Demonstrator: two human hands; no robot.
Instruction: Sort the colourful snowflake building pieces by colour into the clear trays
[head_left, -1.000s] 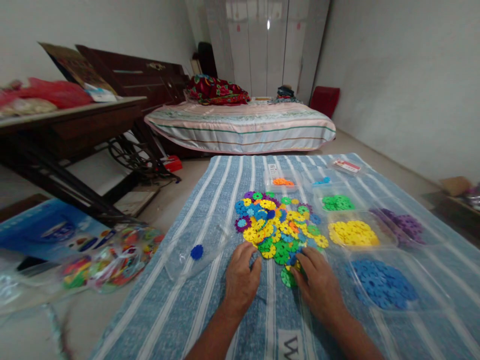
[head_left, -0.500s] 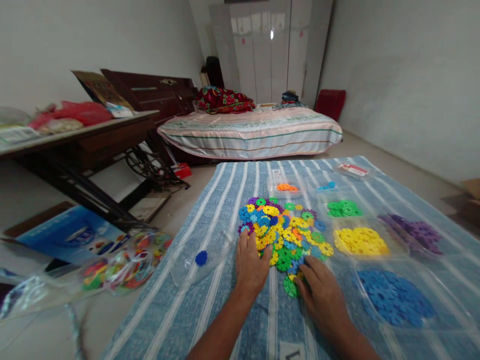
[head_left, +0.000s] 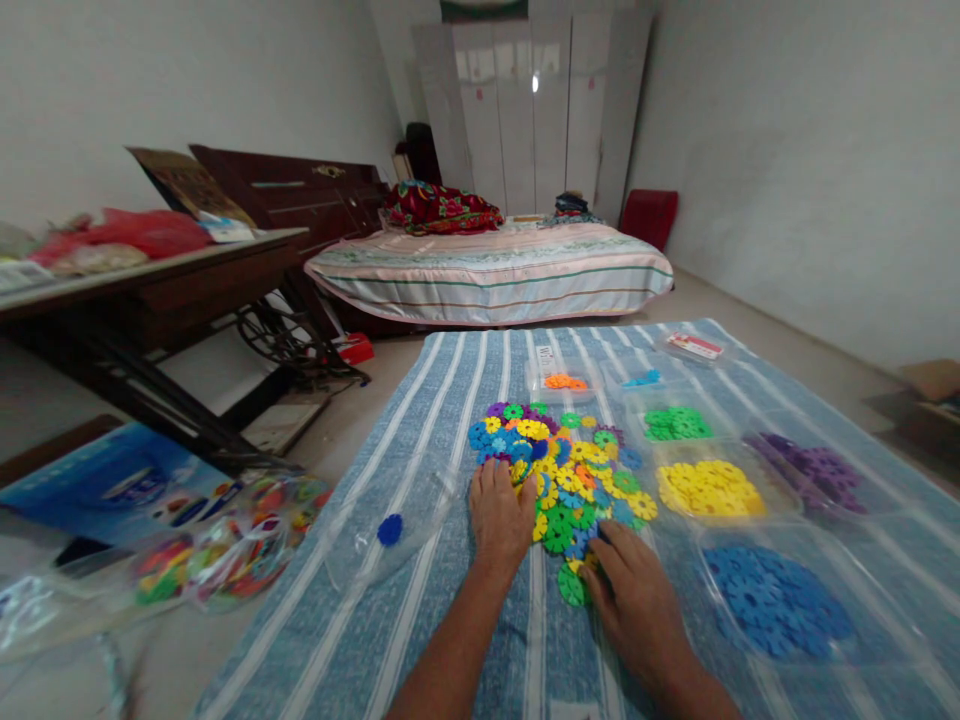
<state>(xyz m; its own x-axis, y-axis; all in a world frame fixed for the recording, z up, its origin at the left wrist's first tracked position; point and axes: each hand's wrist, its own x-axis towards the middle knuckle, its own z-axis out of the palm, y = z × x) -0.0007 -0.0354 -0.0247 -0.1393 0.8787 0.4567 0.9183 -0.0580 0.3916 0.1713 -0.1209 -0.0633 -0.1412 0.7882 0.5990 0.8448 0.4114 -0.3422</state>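
Note:
A mixed pile of plastic snowflake discs (head_left: 562, 475) in yellow, green, blue, purple and orange lies on the striped cloth. My left hand (head_left: 499, 515) rests at the pile's left edge, fingers stretched over some discs and the thumb apart. At the near right side, my right hand (head_left: 637, 590) touches blue and yellow discs with its fingertips, thumb spread away from the fingers. A green disc (head_left: 573, 585) lies just left of its thumb. No disc is visibly held by either hand, though the undersides of the fingers are hidden.
Clear boxes hold blue discs (head_left: 776, 600), yellow discs (head_left: 709, 488), purple discs (head_left: 814, 470), green discs (head_left: 677, 423) and orange discs (head_left: 565, 382). On the left, a dark blue disc (head_left: 389, 530) lies on a clear plastic bag (head_left: 352, 555). A bed (head_left: 487, 270) stands beyond the table.
The camera view has shifted slightly, moving the scene a little left and down. Both hands stay at the pile in nearly the same places.

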